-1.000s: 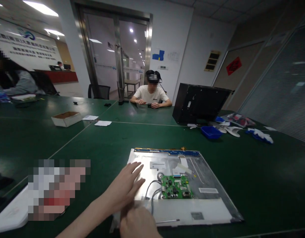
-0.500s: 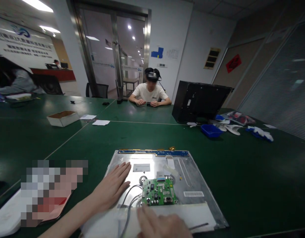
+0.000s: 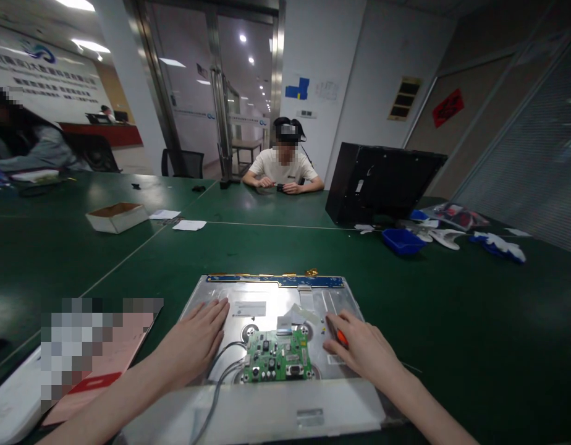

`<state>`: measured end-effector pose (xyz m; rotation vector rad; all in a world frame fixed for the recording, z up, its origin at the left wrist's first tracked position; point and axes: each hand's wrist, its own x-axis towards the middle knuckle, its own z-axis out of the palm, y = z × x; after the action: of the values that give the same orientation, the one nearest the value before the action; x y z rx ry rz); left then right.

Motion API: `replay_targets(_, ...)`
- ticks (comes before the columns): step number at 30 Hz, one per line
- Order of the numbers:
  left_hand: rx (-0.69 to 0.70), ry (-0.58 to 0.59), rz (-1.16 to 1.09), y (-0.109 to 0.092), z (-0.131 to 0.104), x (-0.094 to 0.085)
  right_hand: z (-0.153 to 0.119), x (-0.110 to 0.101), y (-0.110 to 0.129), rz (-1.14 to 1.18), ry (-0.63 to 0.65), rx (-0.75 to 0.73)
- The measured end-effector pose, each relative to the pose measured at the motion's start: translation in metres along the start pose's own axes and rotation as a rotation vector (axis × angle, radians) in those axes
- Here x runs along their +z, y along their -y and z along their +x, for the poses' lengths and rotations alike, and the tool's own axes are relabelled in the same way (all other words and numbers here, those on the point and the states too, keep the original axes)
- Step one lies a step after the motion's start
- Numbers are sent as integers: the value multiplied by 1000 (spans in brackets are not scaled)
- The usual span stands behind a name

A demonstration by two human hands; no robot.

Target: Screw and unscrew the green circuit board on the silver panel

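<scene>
The bare metal back of a display panel (image 3: 332,303) lies on the green table before me. My left hand (image 3: 199,334) rests flat on its left part, fingers stretched out. In my right hand (image 3: 359,343), over the panel's right part, is a screwdriver (image 3: 342,338); its orange handle shows between the fingers, and a thin shaft appears to stick out past the wrist. Between the hands sits a green circuit board (image 3: 279,355), joined to grey cables (image 3: 220,377) on its left. A blue circuit strip (image 3: 271,281) runs along the panel's far edge.
At left lie a pink folder (image 3: 104,377) and a white object (image 3: 12,402). Further off stand an open box (image 3: 116,219), a black monitor housing (image 3: 382,185), a blue tray (image 3: 403,241) and gloves (image 3: 499,246). Across the table a person (image 3: 285,164) handles a small object.
My right hand has moved from the near edge up and right, to the panel's right side, with the screwdriver in it. The panel appears lower and further left in view.
</scene>
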<state>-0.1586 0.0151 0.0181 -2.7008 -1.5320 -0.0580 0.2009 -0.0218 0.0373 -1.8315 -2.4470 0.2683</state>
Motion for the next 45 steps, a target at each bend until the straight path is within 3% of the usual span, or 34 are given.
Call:
replay_targets(6,-2,87,97,-9,16,-24,24,-5,9,10,29,-86)
replay_targets(12,27,111,-10,-6,30,-45,38,-9,11,55,70,-123)
replay_targets(20,-2,152,-378,17,6,-55,40,-26,4,140,177,-192)
replay_targets(28,49,178,-468,17,-1,-52,47,-19,10,166,170,-193)
replay_targets(39,181,82,-464,-7,49,-28,50,-20,9,159,152,-239)
replay_targets(45,185,27,-488,-8,61,-10,51,-32,1,146,118,-211)
